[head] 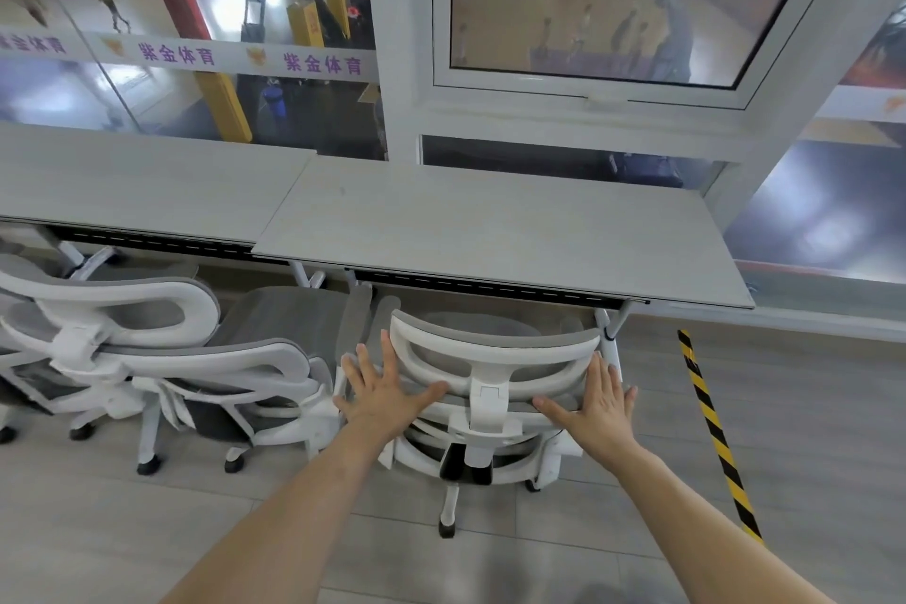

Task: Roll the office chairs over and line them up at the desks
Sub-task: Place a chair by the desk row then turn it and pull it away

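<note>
pale grey wood-grain bench (490, 221) ahead; pushing white-framed grey mesh office chair (490, 348) under with left hand (387, 390) and right hand (600, 407), fingers (388, 353) flat, released; next, probably squaring against neighbouring white chair (220, 358).

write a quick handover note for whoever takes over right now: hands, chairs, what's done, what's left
Left hand: open and flat, fingers straight, pressing the left side of the chair back.
Right hand: the same on the right side.
Chair: faces the right desk, its back close to the desk's front edge.
Other chairs: bunched at the left desk, and they look askew to it.
Done: this chair is about in place.
Left: square it up if needed, then probably straighten the other chairs along the left desk.
</note>
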`<action>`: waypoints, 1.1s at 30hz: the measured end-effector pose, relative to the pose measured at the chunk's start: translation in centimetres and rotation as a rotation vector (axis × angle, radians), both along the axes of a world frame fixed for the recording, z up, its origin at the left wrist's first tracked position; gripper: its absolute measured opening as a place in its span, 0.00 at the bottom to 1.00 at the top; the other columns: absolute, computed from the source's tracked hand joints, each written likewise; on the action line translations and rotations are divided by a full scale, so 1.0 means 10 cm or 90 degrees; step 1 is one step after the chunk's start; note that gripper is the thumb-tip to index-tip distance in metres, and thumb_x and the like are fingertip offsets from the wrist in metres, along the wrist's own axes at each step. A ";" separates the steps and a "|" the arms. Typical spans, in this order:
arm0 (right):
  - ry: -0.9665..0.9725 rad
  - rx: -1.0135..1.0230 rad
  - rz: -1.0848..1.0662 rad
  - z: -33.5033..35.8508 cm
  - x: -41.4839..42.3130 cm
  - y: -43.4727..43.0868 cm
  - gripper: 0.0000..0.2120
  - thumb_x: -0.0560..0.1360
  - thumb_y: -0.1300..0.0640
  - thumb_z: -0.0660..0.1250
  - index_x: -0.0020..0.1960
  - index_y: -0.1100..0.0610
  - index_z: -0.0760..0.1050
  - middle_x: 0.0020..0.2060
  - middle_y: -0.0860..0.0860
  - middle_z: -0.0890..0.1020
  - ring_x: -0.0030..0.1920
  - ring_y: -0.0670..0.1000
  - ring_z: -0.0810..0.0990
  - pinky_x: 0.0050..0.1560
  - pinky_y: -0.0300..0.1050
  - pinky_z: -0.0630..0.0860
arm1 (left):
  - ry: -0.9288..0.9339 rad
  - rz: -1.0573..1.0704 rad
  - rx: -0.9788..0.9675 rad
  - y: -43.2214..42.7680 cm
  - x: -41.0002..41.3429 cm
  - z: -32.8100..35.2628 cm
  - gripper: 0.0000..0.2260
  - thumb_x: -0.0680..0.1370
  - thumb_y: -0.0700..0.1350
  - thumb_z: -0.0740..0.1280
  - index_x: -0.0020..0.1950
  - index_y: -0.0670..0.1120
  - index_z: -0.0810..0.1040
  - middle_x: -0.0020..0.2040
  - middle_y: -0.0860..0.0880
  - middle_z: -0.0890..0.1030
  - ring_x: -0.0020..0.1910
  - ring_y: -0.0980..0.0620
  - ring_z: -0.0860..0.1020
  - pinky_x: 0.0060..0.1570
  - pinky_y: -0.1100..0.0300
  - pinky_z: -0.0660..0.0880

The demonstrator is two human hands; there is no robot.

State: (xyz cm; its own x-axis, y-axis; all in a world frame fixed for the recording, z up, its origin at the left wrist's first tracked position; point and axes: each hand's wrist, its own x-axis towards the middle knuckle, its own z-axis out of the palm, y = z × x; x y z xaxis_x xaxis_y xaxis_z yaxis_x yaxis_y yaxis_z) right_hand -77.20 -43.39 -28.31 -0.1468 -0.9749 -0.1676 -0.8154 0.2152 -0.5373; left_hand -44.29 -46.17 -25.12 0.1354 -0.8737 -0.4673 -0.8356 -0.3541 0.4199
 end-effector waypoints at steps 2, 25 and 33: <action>0.000 0.008 0.003 0.00 0.00 -0.05 0.62 0.63 0.15 0.57 0.82 0.48 0.37 0.83 0.48 0.44 0.82 0.50 0.39 0.78 0.62 0.32 | 0.003 -0.001 -0.001 -0.04 0.00 0.00 0.61 0.62 0.86 0.59 0.75 0.64 0.21 0.82 0.46 0.28 0.80 0.41 0.27 0.75 0.25 0.43; 0.000 -0.001 -0.003 0.01 0.04 -0.03 0.62 0.62 0.14 0.54 0.82 0.47 0.36 0.83 0.48 0.43 0.82 0.50 0.37 0.78 0.60 0.31 | -0.014 -0.016 -0.004 -0.08 0.02 0.00 0.60 0.62 0.86 0.58 0.76 0.63 0.21 0.82 0.44 0.28 0.79 0.40 0.27 0.75 0.26 0.42; 0.021 0.028 -0.016 0.09 0.08 -0.05 0.61 0.66 0.17 0.57 0.83 0.49 0.37 0.83 0.49 0.42 0.82 0.52 0.36 0.79 0.59 0.33 | -0.035 -0.018 -0.002 -0.09 0.01 0.04 0.59 0.64 0.86 0.56 0.76 0.62 0.21 0.82 0.44 0.29 0.80 0.39 0.27 0.75 0.25 0.42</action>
State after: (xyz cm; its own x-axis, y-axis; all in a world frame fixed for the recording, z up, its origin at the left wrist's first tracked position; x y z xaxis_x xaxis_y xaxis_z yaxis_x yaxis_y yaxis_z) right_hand -76.43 -43.87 -27.42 -0.1778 -0.9625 -0.2047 -0.8263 0.2590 -0.5002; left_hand -44.20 -47.09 -24.72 0.1361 -0.8792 -0.4565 -0.8668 -0.3288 0.3749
